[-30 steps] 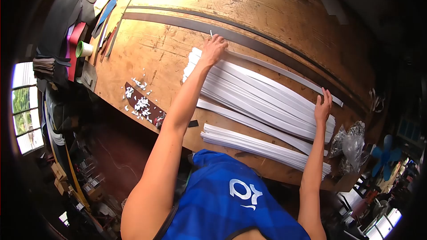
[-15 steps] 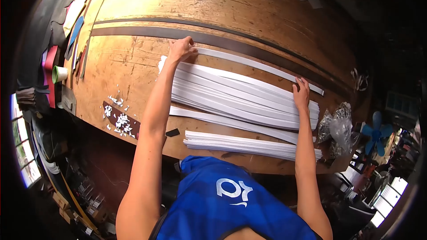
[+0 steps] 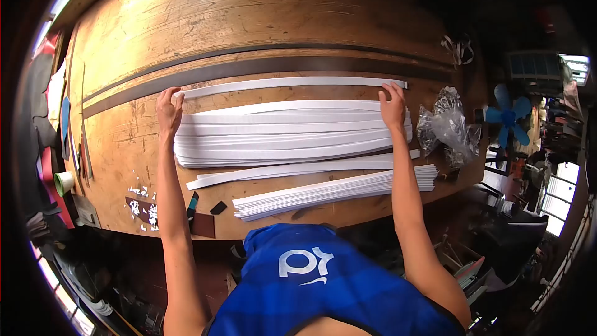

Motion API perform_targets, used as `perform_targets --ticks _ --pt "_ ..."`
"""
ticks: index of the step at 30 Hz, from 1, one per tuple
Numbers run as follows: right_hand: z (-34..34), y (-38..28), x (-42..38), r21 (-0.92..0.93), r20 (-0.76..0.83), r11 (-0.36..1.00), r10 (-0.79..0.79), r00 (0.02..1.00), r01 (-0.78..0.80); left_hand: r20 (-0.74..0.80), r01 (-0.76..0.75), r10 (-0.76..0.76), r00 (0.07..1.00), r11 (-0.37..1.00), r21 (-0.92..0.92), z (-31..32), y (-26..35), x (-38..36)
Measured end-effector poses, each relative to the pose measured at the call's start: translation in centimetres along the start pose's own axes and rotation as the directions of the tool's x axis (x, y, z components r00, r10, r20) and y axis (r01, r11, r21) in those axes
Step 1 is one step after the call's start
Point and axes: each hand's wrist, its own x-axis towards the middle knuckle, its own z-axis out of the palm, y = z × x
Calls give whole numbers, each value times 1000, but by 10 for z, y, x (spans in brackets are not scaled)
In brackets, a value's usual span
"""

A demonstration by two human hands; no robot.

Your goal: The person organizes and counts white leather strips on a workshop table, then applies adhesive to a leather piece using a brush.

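Observation:
A long white strip (image 3: 286,83) lies across the wooden table, beyond a pile of similar strips. My left hand (image 3: 169,111) is closed with its fingertips pinching the left end of this strip. Near the other end, my right hand (image 3: 393,106) has its fingers bent onto the strip, and a short end sticks out past them. The wide pile of white strips (image 3: 286,127) lies between my forearms. Closer to me are a few separate white strips (image 3: 305,171) and a neat bundle of narrow white strips (image 3: 329,193).
Dark flat bars (image 3: 261,68) run along the table (image 3: 249,18) beyond the strip. Clear plastic wrapping (image 3: 449,126) sits at right, near a blue fan (image 3: 509,116). White scraps (image 3: 142,205), a teal-handled tool (image 3: 193,204) and a small black block (image 3: 218,208) lie near the front edge.
The view has turned, so the strips now run nearly level across it. My right hand sits closer to the strip's right end. The teal-handled tool has come out from behind my left arm.

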Motion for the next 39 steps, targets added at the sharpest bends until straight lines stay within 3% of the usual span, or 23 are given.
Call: perform_targets --ticks 1,3,5,7,9,11,15,16,17,19,22,29,32,39 --pt "-12 7 -5 31 -40 999 14 999 -12 4 6 -7 1000 1000 22 -11 -1 -9" --pt "-37 18 -19 8 -89 999 49 995 -48 23 262 -261 965 956 -131 -37 -7 -29" --pt "-49 52 -42 101 -164 990 116 980 -101 -26 272 -276 961 956 -108 -55 -11 -54" --pt "-73 41 -68 120 -131 967 238 962 -223 -10 321 -325 946 938 -135 -71 -13 -81" --pt "-79 32 -96 160 -104 959 252 962 -234 -3 353 -357 934 925 -141 -79 -9 -107" --pt "-78 7 -118 11 13 972 235 972 -235 30 375 -377 926 906 -198 -78 4 -126" --pt "-55 -25 -151 76 112 978 186 976 -195 124 209 -187 974 959 -190 -51 48 -154" --pt "-46 -35 -156 123 121 971 188 975 -203 119 53 -38 992 991 -120 -44 60 -158" --pt "-37 -45 -163 136 124 971 179 976 -196 127 -104 110 986 993 -48 -37 70 -161" --pt "-20 -67 -176 260 237 904 282 930 -341 240 -210 201 950 977 16 -21 88 -166" --pt "7 -87 -195 341 315 878 232 920 -338 303 -337 296 906 937 91 1 99 -170" --pt "25 -134 -207 441 414 814 188 890 -377 342 -370 313 886 922 114 19 99 -167" --pt "26 -139 -206 361 476 853 178 861 -376 346 -360 304 888 926 109 20 100 -166" --pt "24 -132 -208 386 460 844 172 871 -371 334 -349 299 894 932 99 17 102 -166"
